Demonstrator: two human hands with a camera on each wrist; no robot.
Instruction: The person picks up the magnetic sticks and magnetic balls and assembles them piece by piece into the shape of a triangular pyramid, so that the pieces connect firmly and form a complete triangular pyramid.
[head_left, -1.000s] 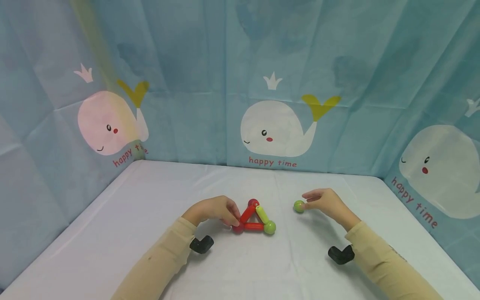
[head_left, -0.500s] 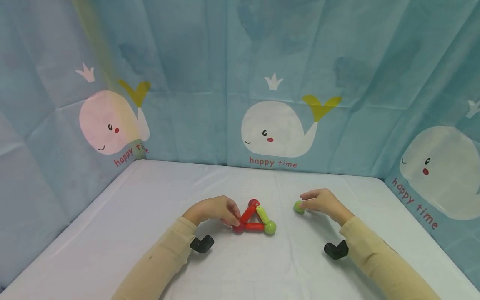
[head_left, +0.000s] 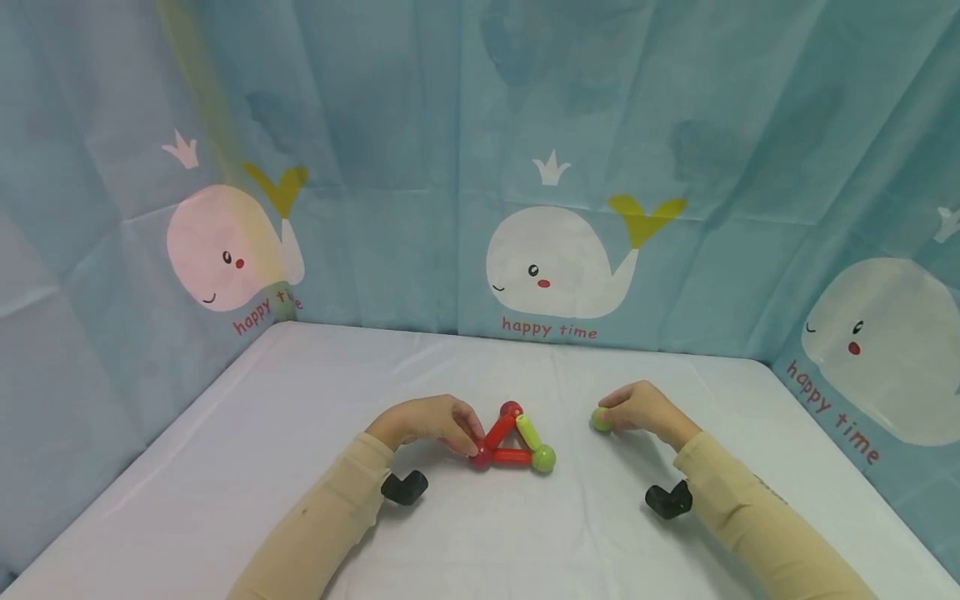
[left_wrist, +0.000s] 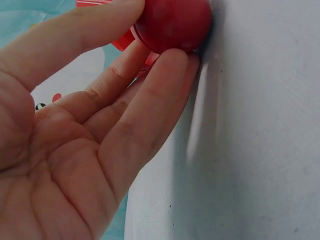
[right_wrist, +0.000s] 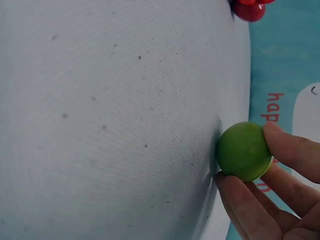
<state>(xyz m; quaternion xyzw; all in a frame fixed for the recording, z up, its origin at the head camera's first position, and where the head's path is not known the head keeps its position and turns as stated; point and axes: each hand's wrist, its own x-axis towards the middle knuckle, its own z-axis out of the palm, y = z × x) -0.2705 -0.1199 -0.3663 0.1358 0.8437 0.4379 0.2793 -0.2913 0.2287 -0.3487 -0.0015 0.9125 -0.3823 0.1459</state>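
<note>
In the head view a flat triangle of rods and balls lies on the white table. Two red rods (head_left: 512, 457) and a yellow-green rod (head_left: 528, 432) form its sides. A red ball (head_left: 511, 409) is at the far corner and a green ball (head_left: 543, 458) at the right one. My left hand (head_left: 431, 419) pinches the left corner's red ball (left_wrist: 175, 22) between thumb and fingers. Off to the right, my right hand (head_left: 647, 410) holds a separate green ball (right_wrist: 242, 150) by thumb and fingertips, low at the tabletop.
The white-covered table (head_left: 480, 533) meets a blue whale-print curtain (head_left: 390, 250) at the back and both sides. A black bent piece sits at each wrist, the left one (head_left: 405, 488) and the right one (head_left: 669, 500), both near the cloth.
My right hand has shifted a little left, and its fingers have come down around the loose green ball. The left hand keeps its hold on the triangle's red ball.
</note>
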